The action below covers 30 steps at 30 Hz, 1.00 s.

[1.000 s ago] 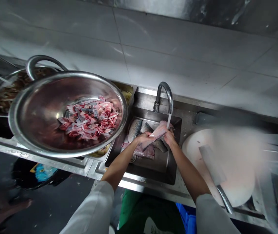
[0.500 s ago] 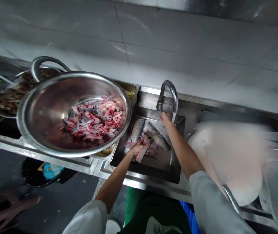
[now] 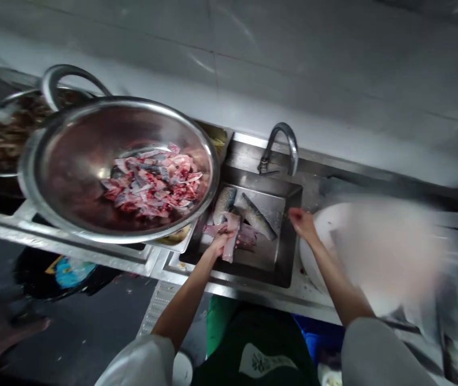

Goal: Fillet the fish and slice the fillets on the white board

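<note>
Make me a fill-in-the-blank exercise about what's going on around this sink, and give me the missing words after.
1. The left hand grips a piece of ____ over the sink.
2. The right hand is by the sink's ____ side.
3. The large metal bowl sits to the ____ of the sink.
4. No ____ can be seen pouring from the faucet.

Missing words: fish; right; left; water.

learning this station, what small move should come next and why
Probably lift the fish fillet toward the round chopping board: the left hand grips it at the sink, the faucet shows no flow, and the right hand looks empty beside the board.
</note>
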Each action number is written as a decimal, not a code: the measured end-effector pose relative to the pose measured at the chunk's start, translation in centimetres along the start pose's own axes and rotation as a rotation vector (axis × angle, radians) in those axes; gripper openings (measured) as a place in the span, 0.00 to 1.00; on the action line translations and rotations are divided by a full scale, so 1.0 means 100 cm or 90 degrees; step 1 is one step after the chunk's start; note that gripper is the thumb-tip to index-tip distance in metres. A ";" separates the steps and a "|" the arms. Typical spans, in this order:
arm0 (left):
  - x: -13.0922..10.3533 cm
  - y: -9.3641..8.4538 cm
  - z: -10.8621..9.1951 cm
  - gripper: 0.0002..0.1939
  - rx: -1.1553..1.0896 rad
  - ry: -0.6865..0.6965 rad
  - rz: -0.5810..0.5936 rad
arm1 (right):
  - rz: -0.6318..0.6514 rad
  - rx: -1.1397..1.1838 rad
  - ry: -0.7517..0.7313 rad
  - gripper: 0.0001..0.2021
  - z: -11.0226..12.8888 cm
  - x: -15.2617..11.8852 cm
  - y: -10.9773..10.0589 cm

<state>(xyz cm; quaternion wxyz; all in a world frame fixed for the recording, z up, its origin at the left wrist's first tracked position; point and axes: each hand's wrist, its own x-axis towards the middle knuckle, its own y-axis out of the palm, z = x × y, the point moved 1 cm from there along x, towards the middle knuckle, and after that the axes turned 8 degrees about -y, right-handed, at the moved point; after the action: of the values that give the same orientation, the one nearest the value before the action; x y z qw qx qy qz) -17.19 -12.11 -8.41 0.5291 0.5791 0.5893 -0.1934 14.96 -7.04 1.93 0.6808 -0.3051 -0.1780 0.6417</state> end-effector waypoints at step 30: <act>-0.061 0.210 0.178 0.21 0.523 0.125 0.085 | 0.058 -0.194 0.250 0.15 -0.226 -0.241 -0.235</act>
<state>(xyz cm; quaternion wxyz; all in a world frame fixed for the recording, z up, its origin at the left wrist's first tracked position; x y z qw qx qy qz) 7.15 -24.60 -1.66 0.2073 0.7945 0.4717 -0.3213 44.55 -34.75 3.75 0.6190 -0.5306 -0.1229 0.5658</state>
